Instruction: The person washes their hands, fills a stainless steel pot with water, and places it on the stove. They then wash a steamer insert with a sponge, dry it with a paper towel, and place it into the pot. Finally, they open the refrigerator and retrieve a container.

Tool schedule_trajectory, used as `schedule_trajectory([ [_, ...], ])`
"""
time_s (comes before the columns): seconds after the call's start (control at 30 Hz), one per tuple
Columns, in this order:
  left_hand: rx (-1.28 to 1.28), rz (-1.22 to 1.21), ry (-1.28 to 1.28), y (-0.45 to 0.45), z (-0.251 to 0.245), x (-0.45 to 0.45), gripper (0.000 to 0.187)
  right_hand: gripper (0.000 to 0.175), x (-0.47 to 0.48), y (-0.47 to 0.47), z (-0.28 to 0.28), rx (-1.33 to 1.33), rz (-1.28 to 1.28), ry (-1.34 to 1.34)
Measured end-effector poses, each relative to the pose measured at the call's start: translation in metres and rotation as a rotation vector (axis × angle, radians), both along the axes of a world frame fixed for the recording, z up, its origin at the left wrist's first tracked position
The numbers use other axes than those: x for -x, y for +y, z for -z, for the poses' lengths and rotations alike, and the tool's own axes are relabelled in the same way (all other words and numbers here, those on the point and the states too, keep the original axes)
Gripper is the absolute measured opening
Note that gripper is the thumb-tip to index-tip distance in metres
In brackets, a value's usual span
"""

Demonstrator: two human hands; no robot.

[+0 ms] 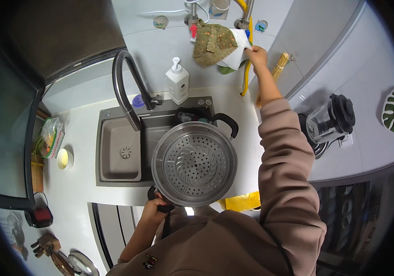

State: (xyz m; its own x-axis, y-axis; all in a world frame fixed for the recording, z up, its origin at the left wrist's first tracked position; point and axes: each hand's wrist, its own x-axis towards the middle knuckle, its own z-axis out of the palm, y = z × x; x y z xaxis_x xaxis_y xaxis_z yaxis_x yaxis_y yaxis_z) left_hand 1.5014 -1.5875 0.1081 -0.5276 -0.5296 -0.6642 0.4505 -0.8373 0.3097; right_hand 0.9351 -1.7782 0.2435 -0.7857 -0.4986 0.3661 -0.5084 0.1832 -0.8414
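A round stainless-steel steamer pot (195, 165) with a perforated tray inside is in front of me, over the right part of the sink. My left hand (155, 208) grips its near black handle. The opposite handle (229, 125) points away to the upper right, with no hand on it. My right hand (257, 57) reaches up to the wall and pinches the edge of a white cloth (239, 51). Beside that cloth hangs a patterned olive-green cloth (214, 45), and a bit of green cloth (227, 70) shows below.
Left of the pot are the sink basin (119, 151) and a curved dark faucet (124, 86). A white pump bottle (178, 82) stands behind. A yellow hose (247, 77) runs down the wall near a straw brush (279, 67). Further right is a blender (331, 119); a white cup (65, 159) stands left.
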Motion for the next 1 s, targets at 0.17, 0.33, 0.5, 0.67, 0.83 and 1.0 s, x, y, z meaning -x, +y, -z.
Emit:
schedule_trajectory([
  [0.17,-0.003,-0.032,-0.041,0.007,0.009,-0.004,0.026,0.028,0.001,0.004,-0.047,0.197,0.070,0.283],
  [0.33,0.006,-0.037,-0.035,0.009,0.014,0.000,0.025,0.027,-0.004,0.020,-0.087,-0.267,-0.131,0.340],
  [0.5,0.039,-0.053,-0.074,0.008,0.019,0.002,0.026,0.026,-0.013,0.034,-0.071,-0.480,-0.170,0.189],
  [0.67,-0.006,-0.066,-0.156,0.011,0.035,-0.010,0.027,0.018,-0.012,0.042,-0.044,-0.359,-0.263,-0.016],
  [0.83,-0.138,-0.080,-0.218,0.023,0.058,-0.038,0.029,0.020,-0.012,0.051,-0.031,-0.281,-0.341,-0.180],
  [1.0,-0.152,-0.118,-0.241,0.036,0.089,-0.067,0.028,0.025,-0.016,0.056,-0.024,-0.298,-0.384,-0.303],
])
